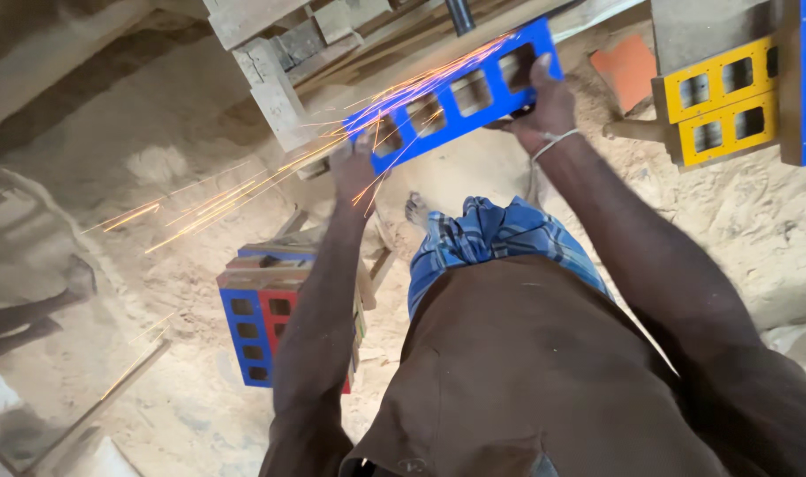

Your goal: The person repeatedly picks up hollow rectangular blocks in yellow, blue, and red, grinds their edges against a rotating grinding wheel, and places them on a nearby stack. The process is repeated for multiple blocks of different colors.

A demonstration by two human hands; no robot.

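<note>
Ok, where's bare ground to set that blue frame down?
Bare sand lies right of the right hand, below the yellow frames. More lies left of the stacked frames, in the sparks' path. The timber ahead is crowded.

The floor (756,221) is loose, pale sand mixed with sawdust — uneven and scuffed. Rough timber beams (271,79) cross the upper area. Stacked painted frames — blue and red (257,331) at lower left, yellow (721,102) at upper right — rest on the sand. Daylight is diffuse.
</note>
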